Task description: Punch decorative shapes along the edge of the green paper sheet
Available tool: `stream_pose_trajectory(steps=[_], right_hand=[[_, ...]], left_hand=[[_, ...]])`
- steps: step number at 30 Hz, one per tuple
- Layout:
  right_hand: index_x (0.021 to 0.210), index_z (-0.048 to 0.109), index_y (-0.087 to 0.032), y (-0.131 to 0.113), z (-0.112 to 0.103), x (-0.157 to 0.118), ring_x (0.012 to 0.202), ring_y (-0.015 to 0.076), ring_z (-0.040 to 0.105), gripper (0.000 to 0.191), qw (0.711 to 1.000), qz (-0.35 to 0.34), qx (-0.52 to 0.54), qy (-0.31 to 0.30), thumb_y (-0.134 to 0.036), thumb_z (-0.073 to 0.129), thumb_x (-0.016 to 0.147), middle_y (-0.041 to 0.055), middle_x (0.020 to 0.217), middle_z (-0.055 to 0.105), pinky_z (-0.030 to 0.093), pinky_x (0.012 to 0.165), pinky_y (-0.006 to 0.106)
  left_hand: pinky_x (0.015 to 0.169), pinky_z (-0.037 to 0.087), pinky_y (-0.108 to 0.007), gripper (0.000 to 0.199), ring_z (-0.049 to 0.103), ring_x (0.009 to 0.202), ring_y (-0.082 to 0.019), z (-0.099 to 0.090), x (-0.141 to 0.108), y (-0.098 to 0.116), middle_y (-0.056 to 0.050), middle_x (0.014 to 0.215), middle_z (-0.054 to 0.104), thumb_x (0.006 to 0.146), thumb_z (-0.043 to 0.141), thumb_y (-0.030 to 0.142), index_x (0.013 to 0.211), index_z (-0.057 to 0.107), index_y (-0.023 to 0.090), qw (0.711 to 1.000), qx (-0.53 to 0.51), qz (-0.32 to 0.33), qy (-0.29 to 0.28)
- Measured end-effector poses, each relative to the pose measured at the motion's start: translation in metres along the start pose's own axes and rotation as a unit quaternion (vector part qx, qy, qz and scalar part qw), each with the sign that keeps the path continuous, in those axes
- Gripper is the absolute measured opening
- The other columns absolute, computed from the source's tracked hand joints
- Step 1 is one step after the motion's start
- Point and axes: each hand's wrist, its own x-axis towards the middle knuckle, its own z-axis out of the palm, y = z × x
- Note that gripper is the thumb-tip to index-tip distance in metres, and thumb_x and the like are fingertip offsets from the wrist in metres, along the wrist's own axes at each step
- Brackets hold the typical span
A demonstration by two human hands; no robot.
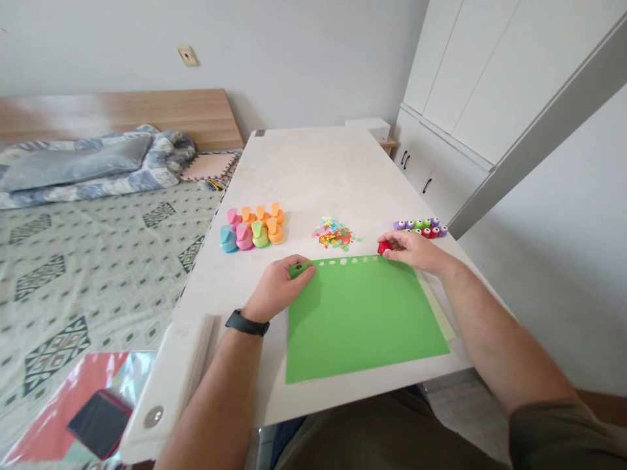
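A green sheet of paper (367, 320) lies before me, with a row of small punched shapes along its far edge. My left hand (281, 281) pinches the sheet's far left corner between thumb and fingers. At the far right corner, my right hand (411, 251) is closed around a small red craft punch (385, 247), set at the paper's edge. A pile of colourful paper cutouts (336, 234) lies just beyond the sheet. Small purple, green and red punches (421, 227) stand in rows past my right hand.
Larger pink, orange, teal and green punches (252, 228) stand at the left of the white table (304, 170). A long white device (169, 391) lies along the near left edge. Beside the table is a bed (112, 261) with a dark phone-like object (100, 423) on coloured packets.
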Motion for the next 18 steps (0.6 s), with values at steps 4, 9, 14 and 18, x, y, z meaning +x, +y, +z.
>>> stream_pose_trajectory(steps=[4,9,14,18], right_hand=[[0.119,0.068,-0.019,0.0,0.0006,0.0004,0.101,0.0251,0.07,0.039,1.0,0.002,-0.008,-0.014,-0.034,0.073,0.084,0.0095,0.112,0.074,0.053,0.1,0.047],[0.118,0.067,-0.017,-0.0028,0.0019,-0.0007,0.103,0.024,0.069,0.037,1.0,0.006,-0.005,-0.012,-0.031,0.073,0.085,0.0102,0.114,0.073,0.053,0.101,0.045],[0.12,0.067,-0.017,0.0016,0.0015,0.0006,0.103,0.0234,0.069,0.038,1.0,0.003,-0.004,0.007,-0.031,0.073,0.085,0.0096,0.111,0.074,0.053,0.101,0.044],[0.121,0.068,-0.018,0.0052,0.0002,0.0018,0.104,0.0244,0.069,0.04,1.0,-0.008,-0.021,0.014,-0.033,0.074,0.085,0.0094,0.112,0.075,0.053,0.1,0.044]], left_hand=[[0.068,0.046,-0.027,0.032,0.065,0.075,-0.017,-0.0006,-0.0002,0.0013,0.0,0.088,0.075,0.091,0.061,0.05,0.099,0.074,0.022,1.0,-0.001,-0.001,-0.001],[0.065,0.045,-0.027,0.034,0.063,0.072,-0.017,-0.0013,0.0001,0.0012,0.0,0.085,0.075,0.09,0.061,0.051,0.1,0.074,0.021,1.0,0.001,-0.004,0.003],[0.066,0.047,-0.027,0.036,0.065,0.075,-0.017,-0.0003,0.0009,-0.0028,-0.001,0.088,0.076,0.089,0.063,0.052,0.1,0.074,0.02,1.0,-0.004,-0.003,0.012],[0.067,0.049,-0.028,0.038,0.067,0.077,-0.019,0.0025,0.0023,-0.0072,-0.002,0.09,0.076,0.089,0.062,0.054,0.102,0.073,0.02,1.0,-0.01,0.001,0.012]])
